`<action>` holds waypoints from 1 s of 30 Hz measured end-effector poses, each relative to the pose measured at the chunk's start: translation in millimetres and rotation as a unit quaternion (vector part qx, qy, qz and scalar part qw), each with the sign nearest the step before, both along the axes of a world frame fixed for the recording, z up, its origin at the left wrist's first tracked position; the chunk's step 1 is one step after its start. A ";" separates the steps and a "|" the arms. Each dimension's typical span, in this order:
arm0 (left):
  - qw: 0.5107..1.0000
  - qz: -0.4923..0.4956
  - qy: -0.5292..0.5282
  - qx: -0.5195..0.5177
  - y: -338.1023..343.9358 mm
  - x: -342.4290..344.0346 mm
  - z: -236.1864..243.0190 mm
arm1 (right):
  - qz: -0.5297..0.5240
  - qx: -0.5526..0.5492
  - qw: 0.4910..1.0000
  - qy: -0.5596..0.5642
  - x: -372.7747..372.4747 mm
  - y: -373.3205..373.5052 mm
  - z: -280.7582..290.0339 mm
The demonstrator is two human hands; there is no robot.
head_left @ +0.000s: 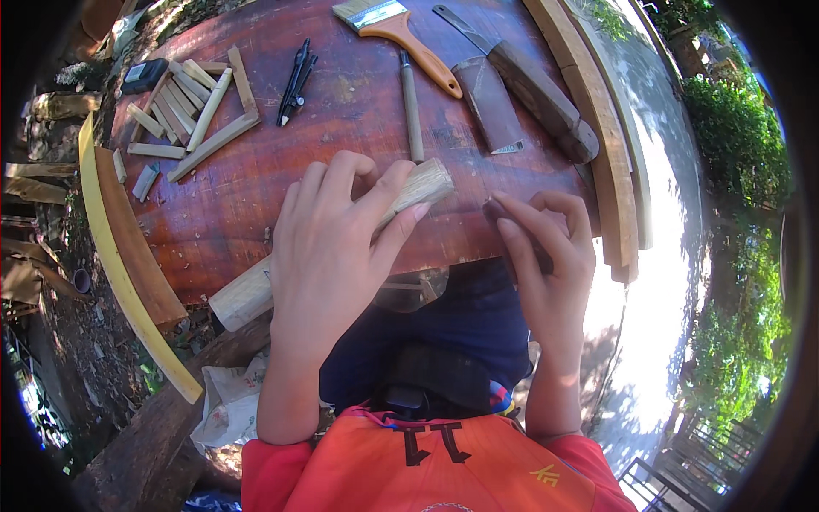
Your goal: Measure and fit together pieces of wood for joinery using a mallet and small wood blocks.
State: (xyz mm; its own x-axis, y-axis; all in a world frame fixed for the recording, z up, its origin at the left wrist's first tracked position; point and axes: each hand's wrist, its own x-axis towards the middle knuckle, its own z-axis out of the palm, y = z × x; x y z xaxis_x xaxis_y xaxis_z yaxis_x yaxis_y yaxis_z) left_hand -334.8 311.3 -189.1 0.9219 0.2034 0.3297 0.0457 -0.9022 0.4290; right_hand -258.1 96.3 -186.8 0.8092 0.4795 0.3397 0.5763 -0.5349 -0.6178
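Observation:
My left hand [328,230] is wrapped over a pale wooden stick [241,294], which lies slantwise across the near edge of the table. The stick's far end shows past my thumb and forefinger. To its right, my right hand [546,252] pinches a dark brown piece of sandpaper [503,230] between thumb and fingers, apart from the stick. Much of that piece is hidden behind the fingers. Beyond the hands lie a thin tool with a wooden handle [411,111] and a folded brown sheet [486,102] that looks like sandpaper.
A paintbrush [409,43] and a blade with a thick dark wooden handle [537,90] lie at the back. Left of them are a black drawing compass [297,83], several small wood strips [179,102] and a small black case [143,77]. Long boards [589,111] edge the table's right side.

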 end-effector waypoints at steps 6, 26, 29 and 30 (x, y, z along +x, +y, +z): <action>1.000 0.006 -0.001 -0.007 -0.4 0.9 -2.4 | -0.016 0.065 0.997 -0.026 5.1 27.1 -7.9; 1.000 -0.017 -0.016 0.013 0.8 3.0 -6.8 | 0.009 0.038 0.999 -0.019 20.1 35.0 -11.0; 0.999 -0.006 -0.034 0.014 2.6 1.7 -4.6 | 0.020 0.031 0.998 -0.044 34.4 54.0 -13.2; 0.999 -0.009 -0.034 0.012 1.8 0.9 -4.7 | 0.017 0.029 0.999 -0.043 31.2 53.7 -12.7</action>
State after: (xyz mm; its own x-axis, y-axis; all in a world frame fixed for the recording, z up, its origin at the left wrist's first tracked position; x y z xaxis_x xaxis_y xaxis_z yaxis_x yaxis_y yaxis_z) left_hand -333.9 313.2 -193.8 0.9008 0.1786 0.3957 0.0009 -0.9122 0.4097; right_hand -226.9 150.0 -199.5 0.7592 0.4841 0.4349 0.6460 -0.4791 -0.5943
